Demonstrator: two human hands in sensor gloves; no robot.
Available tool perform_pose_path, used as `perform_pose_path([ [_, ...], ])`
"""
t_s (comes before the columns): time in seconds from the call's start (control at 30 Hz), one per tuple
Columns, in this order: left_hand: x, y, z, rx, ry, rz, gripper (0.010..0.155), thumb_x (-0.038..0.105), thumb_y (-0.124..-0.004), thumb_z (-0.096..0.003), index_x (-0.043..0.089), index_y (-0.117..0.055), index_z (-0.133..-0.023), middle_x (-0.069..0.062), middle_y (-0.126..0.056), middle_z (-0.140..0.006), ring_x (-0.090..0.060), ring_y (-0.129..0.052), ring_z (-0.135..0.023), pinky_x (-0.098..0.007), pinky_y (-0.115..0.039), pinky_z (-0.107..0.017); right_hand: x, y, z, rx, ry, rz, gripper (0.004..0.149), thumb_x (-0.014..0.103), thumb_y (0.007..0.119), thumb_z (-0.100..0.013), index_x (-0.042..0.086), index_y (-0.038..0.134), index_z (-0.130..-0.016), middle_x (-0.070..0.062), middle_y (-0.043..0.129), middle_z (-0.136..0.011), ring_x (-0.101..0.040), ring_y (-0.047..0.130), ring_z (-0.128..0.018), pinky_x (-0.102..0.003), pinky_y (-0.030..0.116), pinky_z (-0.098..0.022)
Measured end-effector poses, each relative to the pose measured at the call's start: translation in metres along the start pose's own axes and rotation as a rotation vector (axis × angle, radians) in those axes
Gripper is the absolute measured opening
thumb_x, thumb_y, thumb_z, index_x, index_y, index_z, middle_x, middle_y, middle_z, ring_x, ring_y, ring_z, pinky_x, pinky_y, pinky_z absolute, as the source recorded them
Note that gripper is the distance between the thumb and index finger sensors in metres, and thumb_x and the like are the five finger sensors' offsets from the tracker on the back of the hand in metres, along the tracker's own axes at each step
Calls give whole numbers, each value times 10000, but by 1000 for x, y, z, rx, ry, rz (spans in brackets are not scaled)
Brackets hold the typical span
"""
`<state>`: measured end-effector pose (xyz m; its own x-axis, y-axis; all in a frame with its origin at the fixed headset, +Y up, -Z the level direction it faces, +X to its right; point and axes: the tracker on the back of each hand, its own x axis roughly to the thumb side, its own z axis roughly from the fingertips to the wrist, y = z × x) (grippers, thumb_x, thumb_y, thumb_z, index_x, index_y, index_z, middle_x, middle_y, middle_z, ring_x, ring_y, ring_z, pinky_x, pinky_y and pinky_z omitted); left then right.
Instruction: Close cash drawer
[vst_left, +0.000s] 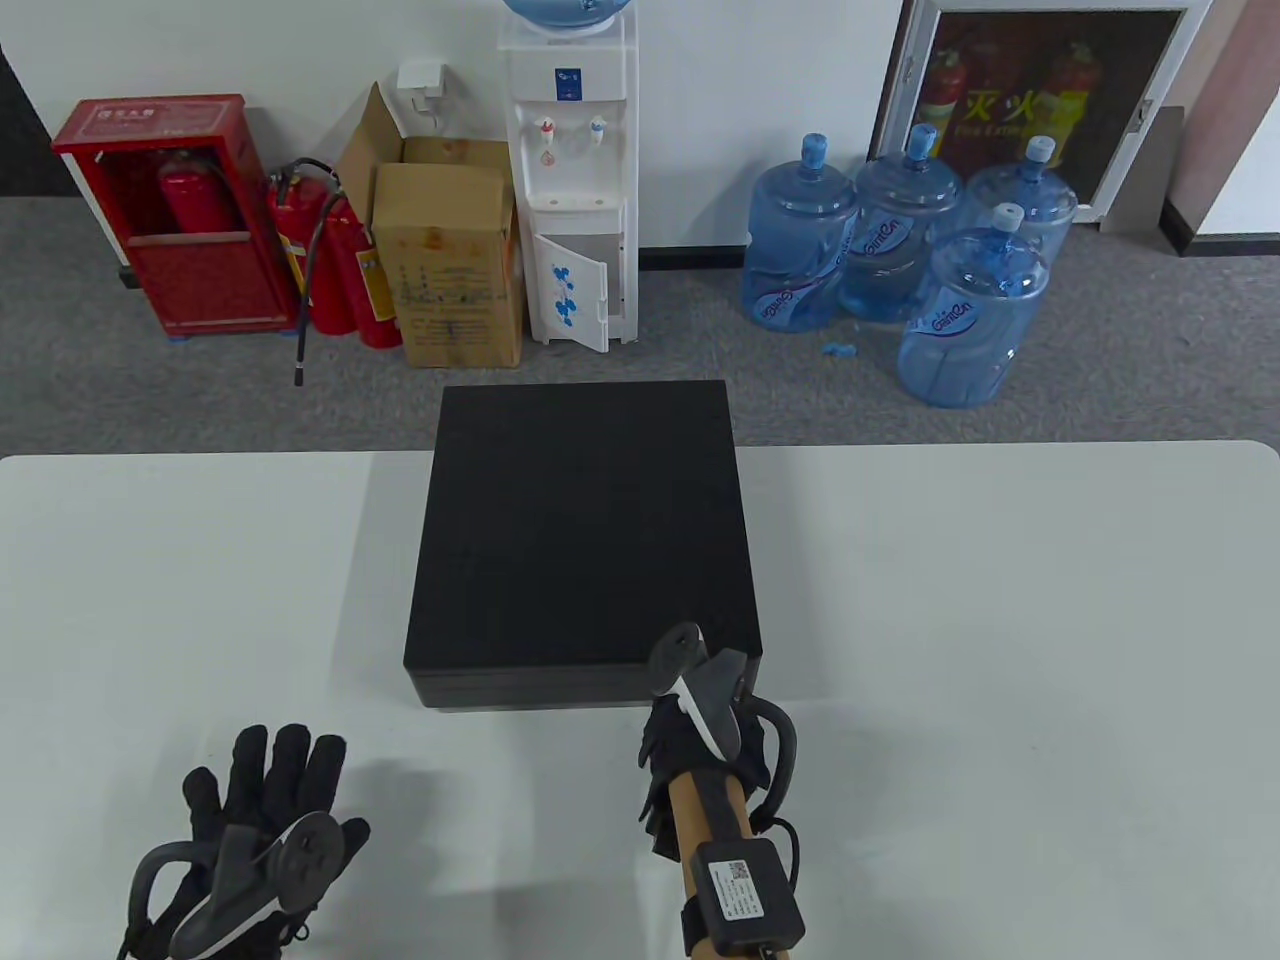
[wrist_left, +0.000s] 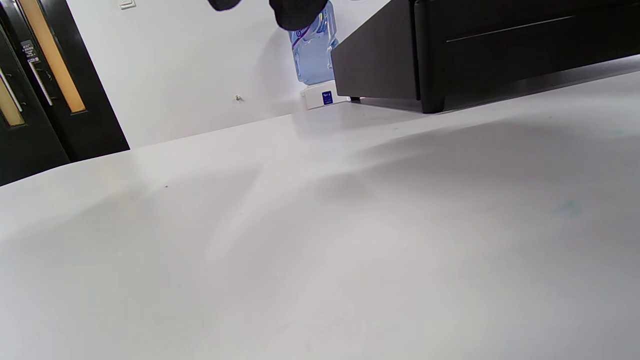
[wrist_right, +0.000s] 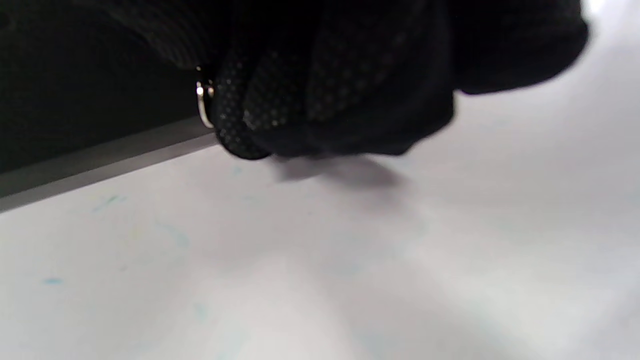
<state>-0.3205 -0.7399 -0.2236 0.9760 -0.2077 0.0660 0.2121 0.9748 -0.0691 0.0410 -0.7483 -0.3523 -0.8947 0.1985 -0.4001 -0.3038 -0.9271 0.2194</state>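
Observation:
The black cash drawer stands in the middle of the white table, its front face toward me. In the left wrist view the front panel sits flush with the case. My right hand is at the right part of the drawer's front face, under its tracker. In the right wrist view its fingers are curled against the dark front, next to a small metal ring; whether they pinch it is hidden. My left hand rests flat on the table at the front left, fingers spread and holding nothing.
The white table runs wide to both sides of the drawer. Behind it on the floor are water bottles, a water dispenser, a cardboard box and red fire extinguishers.

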Motion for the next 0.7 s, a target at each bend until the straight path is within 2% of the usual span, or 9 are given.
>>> perform_pose_path([
  [0.3,-1,0,1,5,-1,9,817,695,-444,-502,311,-230,-1190,-105,-338,-1304,-451,-271,-1198,-744,-328,-760,-31,8,-15,269,55,-418,407,538,648,-405,330,884,-663,-6,976,-548,-110,983,-256,-372,865,-311],
  [0.43,0,0,1,3,-3,7,815,695,-445,-502,312,-232,-1189,-106,-340,-1305,-451,-272,-1198,-744,-328,-760,-45,18,-19,385,79,-608,387,551,657,-410,368,887,-661,8,972,-553,-93,979,-243,-355,864,-308],
  [0.6,-1,0,1,7,-6,7,816,695,-445,-502,310,-233,-1190,-106,-340,-1305,-450,-274,-1198,-744,-328,-760,-60,34,-22,555,177,-903,366,556,703,-417,384,923,-654,8,990,-579,-79,996,-226,-333,881,-278],
  [0.7,-1,0,1,8,-5,9,817,695,-445,-502,309,-232,-1190,-104,-340,-1304,-450,-275,-1198,-744,-327,-760,-69,38,-20,535,258,-1017,336,556,789,-398,380,964,-626,12,1028,-563,-76,1006,-242,-329,888,-290],
])
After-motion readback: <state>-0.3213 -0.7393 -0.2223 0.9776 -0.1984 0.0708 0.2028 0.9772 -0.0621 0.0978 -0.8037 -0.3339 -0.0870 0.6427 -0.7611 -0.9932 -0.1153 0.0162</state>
